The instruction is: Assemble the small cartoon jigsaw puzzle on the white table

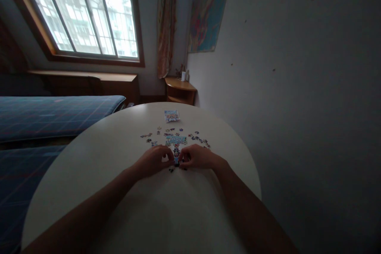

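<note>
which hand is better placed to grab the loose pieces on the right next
Probably the right hand: the loose pieces lie just beyond it; the left hand is farther, across the puzzle.

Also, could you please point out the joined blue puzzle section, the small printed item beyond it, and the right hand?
Joined blue puzzle section [176, 140]: head view, its middle.
Small printed item [172, 116]: head view, its printed face.
Right hand [195, 156]: head view, back of the hand.

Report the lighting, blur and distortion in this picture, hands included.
All in the head view: the window glares nearly white; the right-hand wall lies in shade; the left hand and right hand are dim; the loose jigsaw pieces are too small and soft to read; the window leans, likely from lens stretch or camera tilt.
</note>
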A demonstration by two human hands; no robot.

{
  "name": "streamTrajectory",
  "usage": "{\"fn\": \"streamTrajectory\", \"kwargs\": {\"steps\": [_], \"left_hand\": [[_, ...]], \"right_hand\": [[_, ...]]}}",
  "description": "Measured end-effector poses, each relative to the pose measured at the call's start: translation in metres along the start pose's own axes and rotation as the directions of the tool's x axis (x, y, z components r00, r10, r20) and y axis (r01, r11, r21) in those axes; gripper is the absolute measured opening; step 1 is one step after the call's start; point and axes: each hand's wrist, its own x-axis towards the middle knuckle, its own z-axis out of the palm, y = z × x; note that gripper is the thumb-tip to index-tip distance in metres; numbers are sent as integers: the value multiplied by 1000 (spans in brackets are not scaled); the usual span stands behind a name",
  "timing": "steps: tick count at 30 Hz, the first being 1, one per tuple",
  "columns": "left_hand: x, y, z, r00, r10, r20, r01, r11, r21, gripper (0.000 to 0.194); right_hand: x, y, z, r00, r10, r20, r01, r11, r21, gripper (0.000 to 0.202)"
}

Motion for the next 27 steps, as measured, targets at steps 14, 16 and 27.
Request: {"fn": "streamTrajectory", "kwargs": {"steps": [14,16,27], "left_hand": [[-6,12,-11,977,-107,185,79,985,151,20],[-7,11,-12,973,-128,193,102,985,138,21],[-8,1,-13,972,-132,193,117,989,85,24]], "right_hand": [[2,-2,6,1000,-27,-8,27,1000,-6,14],[2,-2,6,1000,-23,-11,23,1000,-2,13],[1,-3,5,1000,-12,-6,12,1000,-17,16]]}}
